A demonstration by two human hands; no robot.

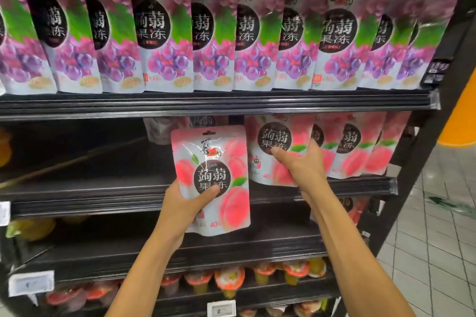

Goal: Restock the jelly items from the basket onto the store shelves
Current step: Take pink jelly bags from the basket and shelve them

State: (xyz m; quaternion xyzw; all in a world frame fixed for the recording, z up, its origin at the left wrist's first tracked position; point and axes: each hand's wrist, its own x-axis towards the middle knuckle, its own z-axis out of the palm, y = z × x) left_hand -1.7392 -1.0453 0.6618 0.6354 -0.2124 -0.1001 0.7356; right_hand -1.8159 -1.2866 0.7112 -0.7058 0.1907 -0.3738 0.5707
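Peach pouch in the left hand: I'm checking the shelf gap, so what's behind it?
Above the peach pouch, pale pouches sit far back on the dark middle shelf. Whatever lies directly behind it is covered.

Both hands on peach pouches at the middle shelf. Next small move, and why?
Probably lift the left hand and stand its loose peach pouch on the middle shelf, just left of the row-end pouch that the right hand grips. The loose peach pouch is in front of the shelf edge, and the shelf front is bare left of that row.
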